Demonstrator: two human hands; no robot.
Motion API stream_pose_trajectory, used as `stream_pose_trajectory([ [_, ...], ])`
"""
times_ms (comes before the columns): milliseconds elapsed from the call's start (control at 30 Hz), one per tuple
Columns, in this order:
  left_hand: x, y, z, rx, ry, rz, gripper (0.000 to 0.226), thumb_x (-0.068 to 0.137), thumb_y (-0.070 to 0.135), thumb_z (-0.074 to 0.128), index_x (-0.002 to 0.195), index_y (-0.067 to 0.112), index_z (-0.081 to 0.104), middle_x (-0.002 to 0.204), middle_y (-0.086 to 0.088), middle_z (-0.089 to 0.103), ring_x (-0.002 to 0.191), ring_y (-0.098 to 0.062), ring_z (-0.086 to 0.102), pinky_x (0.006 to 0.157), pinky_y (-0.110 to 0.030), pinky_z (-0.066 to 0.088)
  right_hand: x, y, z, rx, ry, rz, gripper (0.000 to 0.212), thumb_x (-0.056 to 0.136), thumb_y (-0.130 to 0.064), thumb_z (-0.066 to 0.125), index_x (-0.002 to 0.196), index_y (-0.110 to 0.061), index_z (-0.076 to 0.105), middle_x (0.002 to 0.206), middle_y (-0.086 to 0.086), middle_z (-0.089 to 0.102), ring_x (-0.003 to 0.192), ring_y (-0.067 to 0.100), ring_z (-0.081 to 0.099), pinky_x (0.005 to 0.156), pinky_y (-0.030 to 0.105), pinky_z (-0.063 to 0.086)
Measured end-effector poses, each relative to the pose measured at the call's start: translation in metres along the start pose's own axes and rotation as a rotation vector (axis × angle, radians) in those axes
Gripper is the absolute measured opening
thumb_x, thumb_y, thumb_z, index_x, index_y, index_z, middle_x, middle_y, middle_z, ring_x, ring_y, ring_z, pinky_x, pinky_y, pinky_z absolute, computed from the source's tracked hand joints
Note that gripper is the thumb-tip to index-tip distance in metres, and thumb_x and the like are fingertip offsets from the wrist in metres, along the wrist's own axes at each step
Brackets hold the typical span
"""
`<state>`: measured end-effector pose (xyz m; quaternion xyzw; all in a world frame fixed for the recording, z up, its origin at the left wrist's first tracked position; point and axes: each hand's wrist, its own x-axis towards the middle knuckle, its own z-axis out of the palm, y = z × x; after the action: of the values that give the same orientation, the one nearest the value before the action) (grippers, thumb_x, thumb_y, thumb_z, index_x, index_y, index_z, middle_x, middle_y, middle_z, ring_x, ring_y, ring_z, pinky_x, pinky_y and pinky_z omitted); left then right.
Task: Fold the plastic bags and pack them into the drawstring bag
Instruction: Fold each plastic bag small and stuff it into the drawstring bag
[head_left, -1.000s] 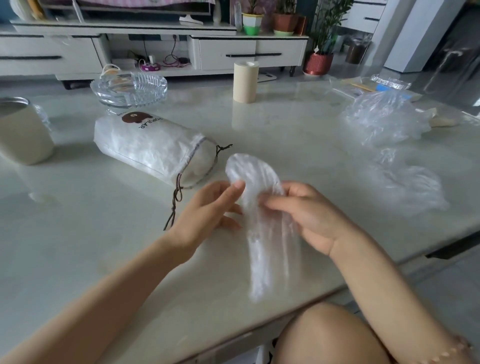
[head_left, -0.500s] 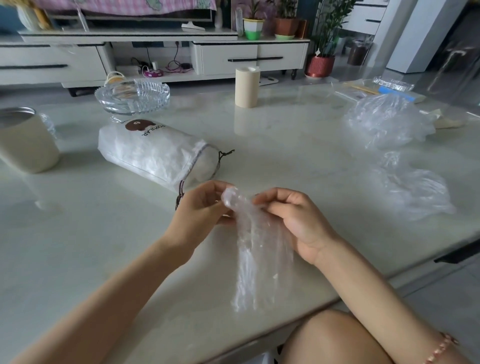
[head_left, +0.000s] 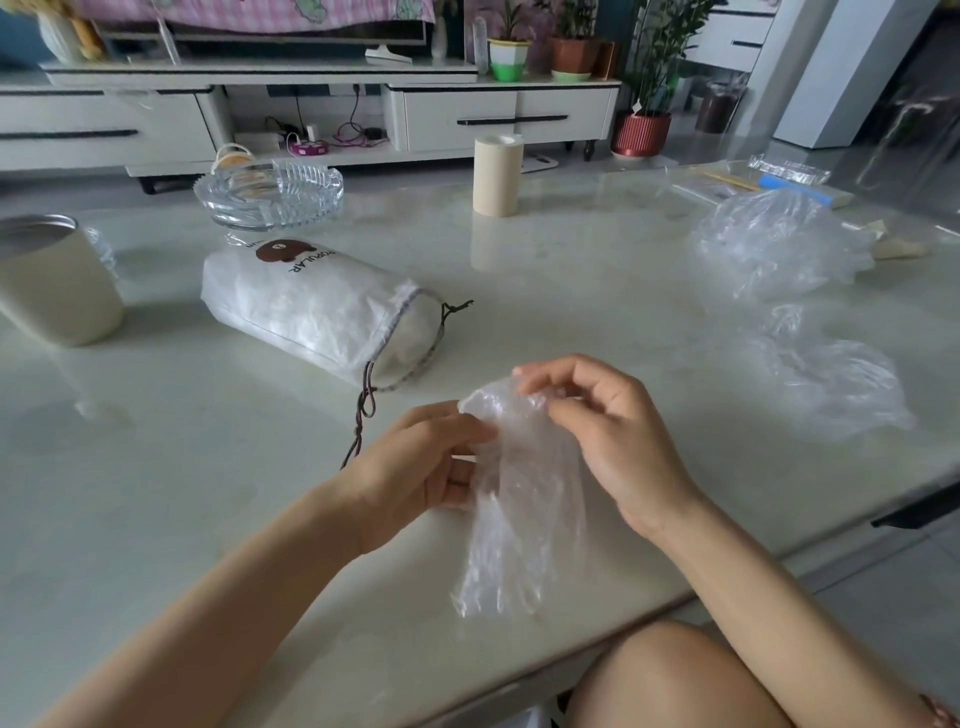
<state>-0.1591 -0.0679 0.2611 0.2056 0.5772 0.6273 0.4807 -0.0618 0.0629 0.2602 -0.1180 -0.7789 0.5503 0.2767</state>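
Above the table we see the left hand pinching the top of a narrow plastic bag, thumb and fingers curled on it, and the right hand grips the same top from the other side. The bag hangs down between them. The drawstring bag lies on its side behind the left hand, and loose plastic bags lie at the right

The metal-rimmed cream cup is cut off by the left edge, the lower fingertips of the left hand are hidden behind the crinkled clear plastic bag (its folds too blurred to count), and the contents of the white drawstring bag show only as a pale blur.
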Motion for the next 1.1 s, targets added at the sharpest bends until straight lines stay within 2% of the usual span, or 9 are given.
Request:
stream_pose_trajectory([
  [167,0.004,0.006,-0.006,-0.073,0.102,0.039,0.030,0.092,-0.001,0.044,0.065,0.008,0.054,0.050,-0.004,0.056,0.035,-0.010,0.049,0.036,-0.013,0.038,-0.014,0.009,-0.015,-0.917,-0.187,-0.565,0.072,0.063,0.005,0.060,0.130,-0.013,0.044,0.137,0.009,0.041,0.125,0.026,0.038,0.105,0.029,0.025],
  [300,0.007,0.005,-0.006,-0.072,0.133,0.062,0.022,0.091,-0.001,0.046,0.071,0.008,0.050,0.054,-0.003,0.058,0.040,-0.011,0.053,0.038,-0.016,0.041,-0.027,0.008,0.001,-0.792,-0.238,-0.688,0.037,0.075,-0.005,0.053,0.109,-0.014,0.064,0.120,0.004,0.060,0.112,0.020,0.048,0.097,0.030,0.036],
  [367,0.008,0.002,-0.008,-0.011,0.158,0.100,0.020,0.092,0.000,0.047,0.076,0.007,0.055,0.062,-0.003,0.063,0.045,-0.013,0.057,0.042,-0.018,0.045,-0.026,0.004,0.004,-0.571,-0.287,-0.598,0.020,0.079,-0.006,0.060,0.091,-0.016,0.072,0.098,-0.005,0.067,0.096,0.010,0.056,0.086,0.024,0.041],
  [501,0.007,-0.005,-0.008,0.162,0.213,0.193,0.009,0.093,0.005,0.052,0.089,0.005,0.060,0.075,-0.007,0.067,0.063,-0.019,0.060,0.055,-0.022,0.049,-0.013,-0.014,0.002,-0.057,-0.417,-0.029,0.007,0.077,-0.017,0.070,0.080,-0.022,0.073,0.081,-0.015,0.072,0.079,-0.005,0.064,0.075,0.008,0.044],
  [667,0.008,-0.005,-0.005,0.172,0.129,0.201,0.021,0.081,0.020,0.063,0.094,0.004,0.063,0.085,-0.010,0.064,0.076,-0.020,0.062,0.076,-0.035,0.052,0.004,-0.009,0.001,-0.074,-0.387,0.282,0.004,0.080,-0.012,0.071,0.080,-0.008,0.073,0.069,-0.008,0.064,0.067,-0.001,0.054,0.065,0.013,0.044],
  [767,0.004,-0.004,-0.002,0.182,0.053,0.204,0.035,0.082,0.034,0.065,0.096,0.003,0.058,0.088,-0.007,0.063,0.079,-0.015,0.063,0.076,-0.030,0.052,0.007,-0.003,0.007,-0.163,-0.356,0.330,0.017,0.082,-0.016,0.071,0.082,0.001,0.071,0.077,0.001,0.069,0.071,0.005,0.052,0.069,0.026,0.044],
  [868,0.003,-0.007,0.001,0.285,0.111,0.276,0.012,0.088,0.016,0.062,0.095,0.009,0.055,0.087,-0.004,0.064,0.077,-0.009,0.062,0.070,-0.025,0.052,0.007,-0.001,0.010,-0.148,-0.306,0.308,0.018,0.088,-0.012,0.063,0.091,0.005,0.068,0.096,0.020,0.070,0.079,0.009,0.052,0.074,0.029,0.042],
  [1001,0.002,-0.008,0.001,0.231,0.174,0.324,0.015,0.095,0.000,0.046,0.084,0.008,0.051,0.078,-0.003,0.065,0.068,-0.012,0.067,0.058,-0.031,0.058,0.002,-0.006,0.006,-0.058,-0.285,0.255,0.008,0.087,-0.006,0.062,0.090,-0.007,0.069,0.085,0.000,0.066,0.079,0.003,0.054,0.075,0.018,0.041],
  [1101,0.003,-0.007,-0.001,0.238,0.243,0.379,0.014,0.094,-0.005,0.044,0.092,0.005,0.054,0.088,-0.015,0.064,0.068,-0.018,0.068,0.054,-0.029,0.057,0.001,-0.001,0.001,-0.195,-0.031,0.206,0.027,0.077,-0.007,0.072,0.092,-0.027,0.062,0.096,-0.007,0.064,0.079,0.003,0.055,0.072,0.014,0.043],
])
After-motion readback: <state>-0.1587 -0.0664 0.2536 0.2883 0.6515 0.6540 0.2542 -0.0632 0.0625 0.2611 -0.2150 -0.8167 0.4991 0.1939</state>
